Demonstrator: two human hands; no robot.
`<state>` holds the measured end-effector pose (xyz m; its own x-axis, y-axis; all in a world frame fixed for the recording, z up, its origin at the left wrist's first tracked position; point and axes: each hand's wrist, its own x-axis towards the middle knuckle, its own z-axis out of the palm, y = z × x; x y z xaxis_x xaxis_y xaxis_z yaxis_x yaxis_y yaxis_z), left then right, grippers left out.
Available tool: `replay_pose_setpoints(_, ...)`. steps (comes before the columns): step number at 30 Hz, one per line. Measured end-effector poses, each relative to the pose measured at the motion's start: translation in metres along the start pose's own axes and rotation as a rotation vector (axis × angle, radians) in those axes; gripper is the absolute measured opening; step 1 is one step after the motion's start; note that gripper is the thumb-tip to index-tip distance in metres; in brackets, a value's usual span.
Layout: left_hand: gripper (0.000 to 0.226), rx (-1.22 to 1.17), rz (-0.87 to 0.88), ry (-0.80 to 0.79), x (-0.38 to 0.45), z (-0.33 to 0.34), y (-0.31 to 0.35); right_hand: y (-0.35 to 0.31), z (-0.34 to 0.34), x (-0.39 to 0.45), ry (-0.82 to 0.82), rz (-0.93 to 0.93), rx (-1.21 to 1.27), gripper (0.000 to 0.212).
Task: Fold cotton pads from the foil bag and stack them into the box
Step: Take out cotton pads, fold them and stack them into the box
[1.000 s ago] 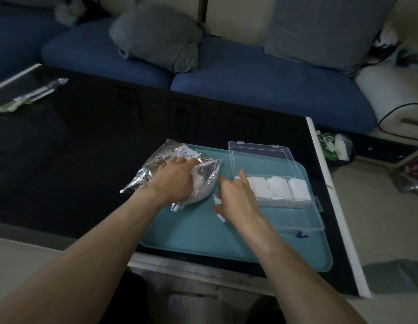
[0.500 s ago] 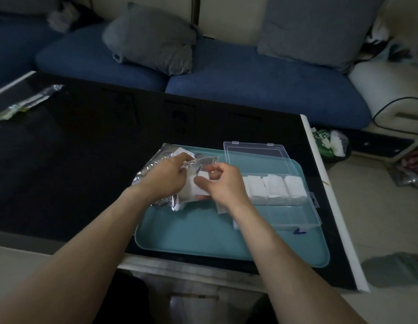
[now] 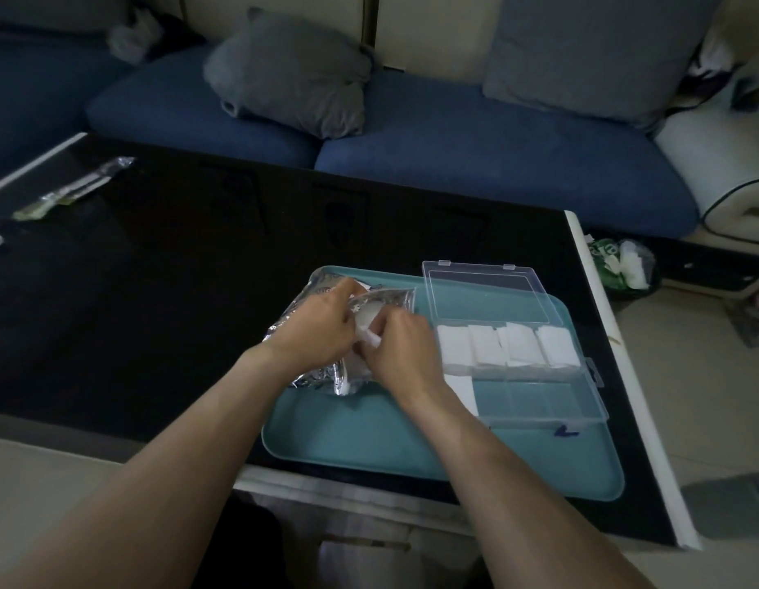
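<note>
Right hand [image 3: 401, 348] fingers [image 3: 380, 333] curled, pinching a white cotton pad [image 3: 366, 320] at the mouth of the foil bag [image 3: 316, 369]; pad partly hidden between both hands. Left hand [image 3: 316, 329] fingers curled round the bag's upper edge, gripping the foil and holding it beside the right hand, knuckles nearly touching. Bag lies crumpled on the left part of the teal tray [image 3: 369, 444], its left corner hanging over the tray rim onto the black desk [image 3: 178, 291]. Clear plastic box [image 3: 539, 401] sits on the tray's right part, just right of the right hand, lid [image 3: 482, 301] open flat toward the sofa. Folded pads [image 3: 507, 346] fill the box's far row in four stacks side by side; near row holds one white pad [image 3: 462, 386] at its left end, partly behind the right wrist. Plastic wrapper [image 3: 72, 189] lies far left on the desk, well apart. Blue sofa [image 3: 475, 142] with grey cushions [image 3: 293, 74] behind the desk. Bin bag with trash [image 3: 622, 267] on the floor right of the desk.
</note>
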<state>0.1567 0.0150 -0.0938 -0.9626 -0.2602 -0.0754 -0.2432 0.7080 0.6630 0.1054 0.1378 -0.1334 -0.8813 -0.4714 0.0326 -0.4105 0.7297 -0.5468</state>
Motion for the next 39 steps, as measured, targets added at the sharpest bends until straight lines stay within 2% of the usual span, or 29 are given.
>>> replay_pose_setpoints(3, 0.032, 0.008, -0.008, -0.009, 0.001, 0.000, 0.001, -0.002, -0.001, -0.003, -0.004, -0.045, 0.080, 0.018)
replay_pose_setpoints(6, 0.031, 0.001, -0.019, -0.007, 0.000, 0.000, 0.002, -0.005, -0.004, -0.003, -0.140, 0.069, 0.239, 0.032)
replay_pose_setpoints(9, 0.032, 0.031, -0.016, 0.001, -0.002, 0.000, 0.002, -0.002, -0.006, -0.003, -0.220, 0.076, 0.219, 0.017)
replay_pose_setpoints(12, 0.034, 0.123, 0.001, -0.002, -0.003, 0.002, 0.002, 0.001, -0.017, 0.002, -0.221, 0.098, 0.330, 0.010)
replay_pose_setpoints(14, 0.033, 0.153, 0.002, 0.005, -0.002, 0.001, 0.002, 0.005, -0.029, 0.005, -0.220, 0.145, 0.432, 0.016)
replay_pose_setpoints(18, 0.026, 0.150, -0.032, 0.025, -0.001, 0.001, 0.004, 0.021, -0.056, 0.004, -0.194, 0.262, 0.541, 0.016)
replay_pose_setpoints(23, 0.034, 0.149, -0.064, -0.006, -0.001, 0.002, 0.012, 0.035, -0.090, -0.006, -0.167, 0.341, 0.741, 0.014)
replay_pose_setpoints(25, 0.038, 0.131, 0.011, 0.084, -0.004, 0.002, 0.020, 0.040, -0.101, -0.010, -0.150, 0.347, 0.787, 0.013)
replay_pose_setpoints(27, 0.033, -0.002, 0.108, 0.215, -0.010, 0.001, 0.033, 0.045, -0.109, -0.014, -0.139, 0.343, 0.796, 0.019)
replay_pose_setpoints(29, 0.027, -0.259, 0.104, 0.259, -0.017, 0.001, 0.048, 0.046, -0.115, -0.018, -0.134, 0.302, 0.797, 0.023)
replay_pose_setpoints(31, 0.030, -0.587, -0.001, 0.136, -0.023, 0.003, 0.061, 0.044, -0.119, -0.023, -0.133, 0.221, 0.811, 0.026)
replay_pose_setpoints(34, 0.038, -1.040, -0.163, -0.170, -0.028, 0.008, 0.075, 0.040, -0.122, -0.028, -0.141, 0.134, 0.789, 0.039)
replay_pose_setpoints(36, 0.035, -1.161, -0.193, -0.217, -0.029, 0.012, 0.079, 0.039, -0.119, -0.029, -0.104, 0.112, 0.739, 0.036)
replay_pose_setpoints(39, 0.030, -1.141, -0.193, -0.166, -0.029, 0.018, 0.081, 0.041, -0.116, -0.028, -0.003, 0.109, 0.679, 0.023)
